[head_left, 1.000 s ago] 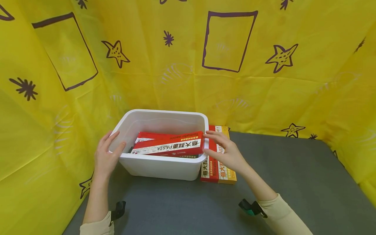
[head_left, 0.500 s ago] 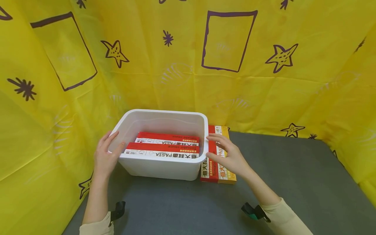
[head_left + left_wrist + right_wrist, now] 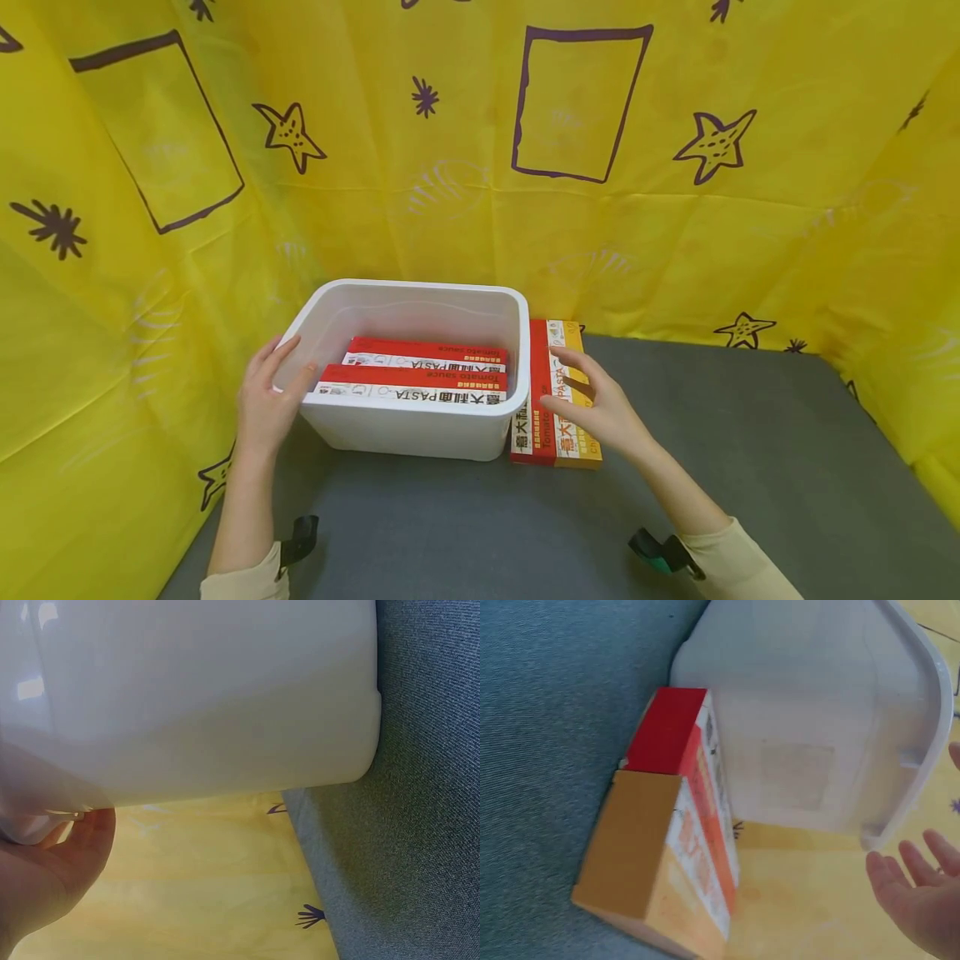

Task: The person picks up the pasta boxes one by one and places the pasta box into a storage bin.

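A white plastic storage bin (image 3: 405, 430) stands upright on the table. Its left rim is gripped by my left hand (image 3: 268, 400), and the left wrist view shows the fingers (image 3: 94, 836) bent under that rim. Two red pasta boxes lie flat inside, one toward the back (image 3: 431, 349) and one in front (image 3: 412, 376). Off the bin's right rim, my right hand (image 3: 603, 408) hovers with spread fingers and holds nothing. Below it, a red pasta box (image 3: 542, 433) and an orange-yellow pasta box (image 3: 589, 450) lie side by side against the bin's right side.
Dark grey cloth covers the table (image 3: 750, 433). A yellow curtain (image 3: 600, 225) with starfish and frame drawings encloses the back and left, close behind the bin. Black straps with camera mounts sit on both wrists.
The front pasta box was tilted up against the bin's right rim and dropped flat inside. My right hand has left that rim and drawn away to the right; the left stays put.
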### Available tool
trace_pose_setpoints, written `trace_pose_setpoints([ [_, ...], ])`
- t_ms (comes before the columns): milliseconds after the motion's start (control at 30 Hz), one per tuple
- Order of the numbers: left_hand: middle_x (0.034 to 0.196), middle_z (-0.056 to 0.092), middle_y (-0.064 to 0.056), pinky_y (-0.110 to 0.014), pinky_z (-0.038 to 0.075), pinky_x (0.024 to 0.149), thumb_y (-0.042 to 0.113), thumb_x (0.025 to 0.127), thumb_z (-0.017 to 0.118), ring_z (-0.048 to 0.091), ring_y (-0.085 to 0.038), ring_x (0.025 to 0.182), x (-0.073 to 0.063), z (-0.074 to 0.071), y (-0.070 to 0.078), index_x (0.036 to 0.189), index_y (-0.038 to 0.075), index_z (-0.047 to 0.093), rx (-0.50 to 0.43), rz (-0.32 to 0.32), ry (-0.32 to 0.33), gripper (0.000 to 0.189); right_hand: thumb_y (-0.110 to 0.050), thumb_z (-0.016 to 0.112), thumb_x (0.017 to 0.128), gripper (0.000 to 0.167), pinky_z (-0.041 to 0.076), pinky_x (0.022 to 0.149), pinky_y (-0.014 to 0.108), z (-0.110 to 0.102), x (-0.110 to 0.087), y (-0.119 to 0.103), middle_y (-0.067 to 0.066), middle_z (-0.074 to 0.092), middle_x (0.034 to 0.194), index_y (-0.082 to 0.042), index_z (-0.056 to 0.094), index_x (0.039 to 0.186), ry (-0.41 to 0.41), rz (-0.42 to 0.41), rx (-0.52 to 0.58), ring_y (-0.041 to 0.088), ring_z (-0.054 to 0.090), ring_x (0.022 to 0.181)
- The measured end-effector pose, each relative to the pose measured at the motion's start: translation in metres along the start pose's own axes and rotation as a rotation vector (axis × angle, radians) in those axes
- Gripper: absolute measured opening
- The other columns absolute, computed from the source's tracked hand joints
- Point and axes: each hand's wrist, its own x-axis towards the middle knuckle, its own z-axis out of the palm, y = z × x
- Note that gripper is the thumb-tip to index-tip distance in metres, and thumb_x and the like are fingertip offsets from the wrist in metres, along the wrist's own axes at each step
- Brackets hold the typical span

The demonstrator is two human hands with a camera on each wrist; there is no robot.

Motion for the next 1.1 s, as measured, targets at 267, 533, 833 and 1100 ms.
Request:
trace_pose_setpoints([
  [267,0.153,0.035,-0.008,-0.067,0.032,0.102,0.028,0.091,0.064,0.032,-0.034,0.137,0.001,0.001,-0.002,0.143,0.014,0.051,-0.002,0.008,0.006,0.056,-0.017,0.078,0.084,0.068,0.04,0.104,0.051,-0.002,-0.008,0.015,0.007,0.046,0.143,-0.013,0.044,0.143,0.057,0.039,0.022,0.031,0.042,0.13],
  [533,0.153,0.035,-0.009,-0.067,0.03,0.103,0.028,0.091,0.064,0.032,-0.034,0.137,0.001,0.001,-0.002,0.143,0.012,0.051,0.003,0.017,0.012,0.056,-0.02,0.078,0.083,0.073,0.037,0.106,0.054,-0.002,-0.015,0.027,0.01,0.039,0.148,-0.011,0.04,0.145,0.097,0.116,0.042,0.035,0.037,0.133],
  [833,0.153,0.035,-0.008,-0.067,0.03,0.103,0.029,0.091,0.064,0.031,-0.034,0.138,0.0,0.001,-0.002,0.143,0.013,0.051,0.002,0.011,0.011,0.056,-0.021,0.08,0.082,0.085,0.033,0.109,0.052,-0.001,-0.023,0.042,0.014,0.032,0.151,-0.006,0.03,0.149,0.123,0.209,0.087,0.037,0.03,0.138],
  [1100,0.153,0.035,-0.008,-0.066,0.031,0.103,0.028,0.091,0.064,0.032,-0.034,0.137,0.0,0.001,0.001,0.143,0.013,0.051,-0.005,0.005,0.013,0.056,-0.018,0.079,0.082,0.092,0.029,0.112,0.052,0.002,-0.028,0.053,0.018,0.021,0.156,-0.005,0.022,0.152,0.129,0.293,0.083,0.038,0.02,0.142],
])
